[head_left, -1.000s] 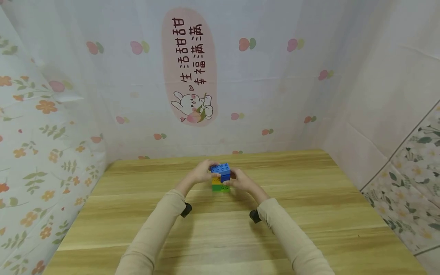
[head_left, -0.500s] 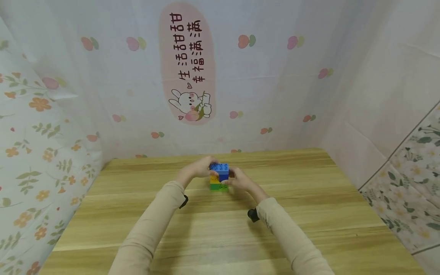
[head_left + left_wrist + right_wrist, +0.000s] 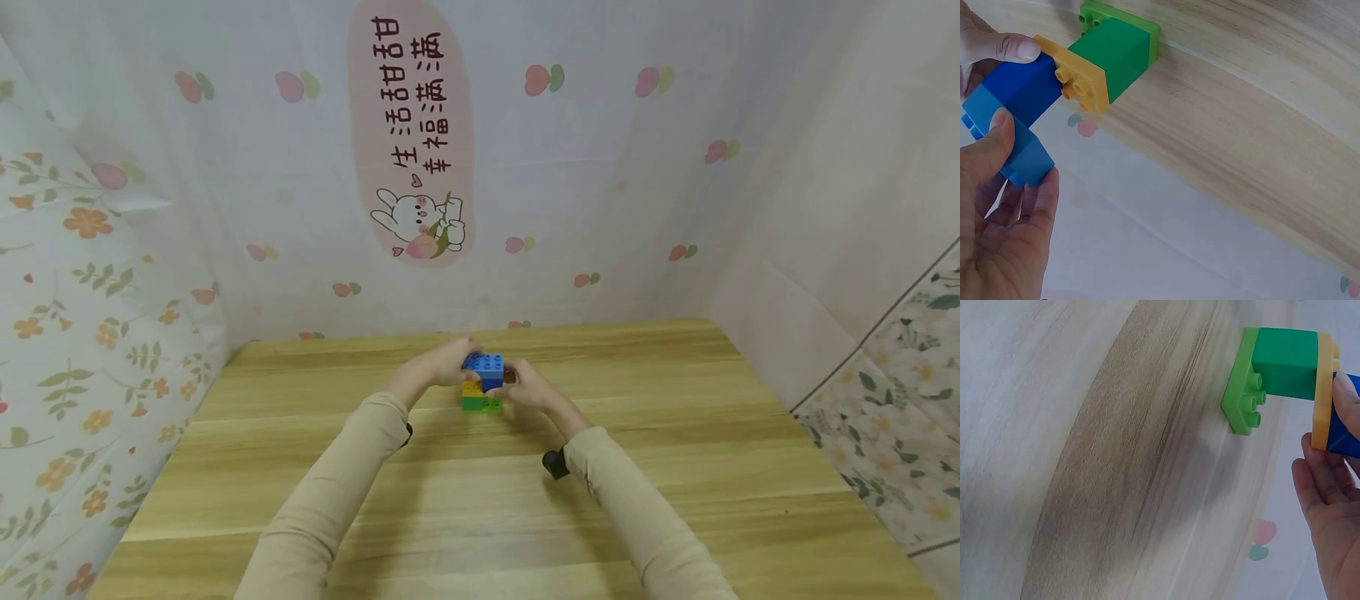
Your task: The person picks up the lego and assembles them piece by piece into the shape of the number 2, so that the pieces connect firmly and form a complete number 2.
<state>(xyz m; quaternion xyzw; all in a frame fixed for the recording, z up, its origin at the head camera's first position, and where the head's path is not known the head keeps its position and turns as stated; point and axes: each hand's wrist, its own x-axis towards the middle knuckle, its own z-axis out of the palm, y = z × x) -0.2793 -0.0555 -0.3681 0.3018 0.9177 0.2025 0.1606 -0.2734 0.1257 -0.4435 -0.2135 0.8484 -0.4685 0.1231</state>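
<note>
A wooden tabletop (image 3: 675, 467) stood within patterned curtain walls. The brick stack (image 3: 482, 385) sat at its far centre. Left hand (image 3: 442, 367) and right hand (image 3: 525, 388) each had a grip clamped on the stack's blue top bricks (image 3: 1013, 112), from either side.

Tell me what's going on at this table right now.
A person in beige sleeves is working on a small toy brick stack on the wooden table. The left hand and right hand both grip the blue bricks on top, above a yellow plate, a green brick and a light green base plate.
</note>
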